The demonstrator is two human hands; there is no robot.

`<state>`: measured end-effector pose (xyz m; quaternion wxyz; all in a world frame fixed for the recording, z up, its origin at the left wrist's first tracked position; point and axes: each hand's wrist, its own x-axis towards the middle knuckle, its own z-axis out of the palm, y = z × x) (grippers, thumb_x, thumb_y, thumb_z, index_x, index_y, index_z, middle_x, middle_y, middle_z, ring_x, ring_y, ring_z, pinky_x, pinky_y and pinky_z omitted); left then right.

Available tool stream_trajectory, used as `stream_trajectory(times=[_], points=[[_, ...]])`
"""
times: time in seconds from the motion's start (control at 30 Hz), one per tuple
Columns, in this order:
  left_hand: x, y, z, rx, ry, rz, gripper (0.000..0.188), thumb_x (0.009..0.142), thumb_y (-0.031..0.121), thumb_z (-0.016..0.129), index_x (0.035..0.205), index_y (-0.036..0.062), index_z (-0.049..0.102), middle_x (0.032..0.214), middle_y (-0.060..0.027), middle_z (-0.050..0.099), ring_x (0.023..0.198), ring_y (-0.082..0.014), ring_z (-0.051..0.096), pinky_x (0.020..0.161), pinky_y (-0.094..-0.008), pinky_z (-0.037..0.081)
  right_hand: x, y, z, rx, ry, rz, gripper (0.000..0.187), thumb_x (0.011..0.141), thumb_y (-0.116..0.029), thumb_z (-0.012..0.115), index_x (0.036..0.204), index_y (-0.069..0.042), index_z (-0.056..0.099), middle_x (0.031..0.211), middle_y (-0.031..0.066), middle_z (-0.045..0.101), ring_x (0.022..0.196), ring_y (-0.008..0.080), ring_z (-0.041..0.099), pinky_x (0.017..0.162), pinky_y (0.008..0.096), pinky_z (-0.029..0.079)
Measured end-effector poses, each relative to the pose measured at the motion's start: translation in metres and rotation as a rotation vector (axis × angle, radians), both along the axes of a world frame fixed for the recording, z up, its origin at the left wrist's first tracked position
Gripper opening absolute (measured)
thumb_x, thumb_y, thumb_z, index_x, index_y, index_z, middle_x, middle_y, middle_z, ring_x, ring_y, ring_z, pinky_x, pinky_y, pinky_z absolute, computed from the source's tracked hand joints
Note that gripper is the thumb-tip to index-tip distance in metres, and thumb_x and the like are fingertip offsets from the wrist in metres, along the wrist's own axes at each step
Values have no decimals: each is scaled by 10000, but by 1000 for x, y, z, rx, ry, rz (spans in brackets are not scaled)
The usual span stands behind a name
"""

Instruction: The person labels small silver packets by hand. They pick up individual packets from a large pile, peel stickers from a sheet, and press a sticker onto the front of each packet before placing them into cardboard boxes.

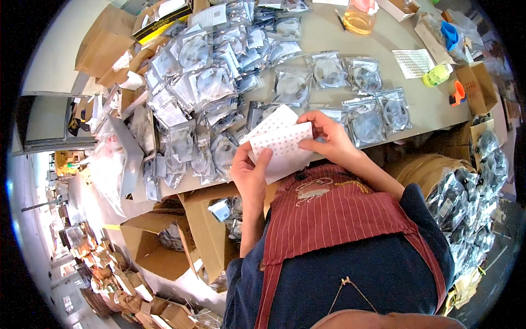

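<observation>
Between my two hands, over the table's near edge, is a white sheet of small printed square stickers [282, 143]. A second white sheet [272, 119] shows behind it, partly covered. My left hand [249, 171] grips the lower left side, thumb on the front. At the upper right corner my right hand [330, 137] pinches the sheet between thumb and fingers. Just beyond lie silvery zip bags with coiled cables [292, 88]. More such bags [366, 120] lie to the right, near the table edge. A large heap of them [205, 82] spreads on the left.
On the table [383, 46] stand a bottle of amber liquid [359, 17] and a yellow-green bottle [436, 75], with another printed sheet [413, 63] nearby. An open cardboard box [156, 247] sits below at left. Bagged goods [466, 203] fill the lower right.
</observation>
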<state>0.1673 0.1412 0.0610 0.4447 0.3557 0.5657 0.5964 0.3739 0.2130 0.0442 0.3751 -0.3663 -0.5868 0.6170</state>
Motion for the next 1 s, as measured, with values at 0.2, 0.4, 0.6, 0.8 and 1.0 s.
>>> stream_trajectory(times=[0.2,0.4,0.6,0.8,1.0], points=[[12,7,-2,-45,44,25,256,859,27,727,1088,-15,620,1010,-64,679,915,-106,609,823,-248,482,16,4,-1,26,-40,3,403,816,-49,744,1170,-40,551,1008,48,642,904,108,611,806,288,507],[19,15,12,108,28,165,204,861,4,714,1046,5,629,1001,-54,683,896,-103,611,824,-253,477,27,7,3,-48,100,171,343,830,-84,739,1143,-14,618,929,57,716,856,101,634,755,291,503],[10,21,20,214,6,137,236,857,0,715,1074,5,622,1043,-53,669,931,-107,609,841,-250,479,30,2,-12,4,-165,251,172,842,-63,709,990,23,690,843,99,719,745,141,645,677,289,494],[3,17,38,333,72,117,469,812,-88,693,1251,-4,551,1275,-100,556,1088,-172,586,951,-293,465,29,6,6,404,-57,-132,269,807,107,637,1039,-6,713,1121,153,701,1039,252,677,857,329,534],[-5,15,39,366,295,41,747,724,-183,626,1411,9,406,1440,-130,421,1305,-242,457,1076,-357,379,40,3,23,726,-134,-249,345,776,198,568,1065,48,683,1283,187,613,1157,301,630,925,349,538]])
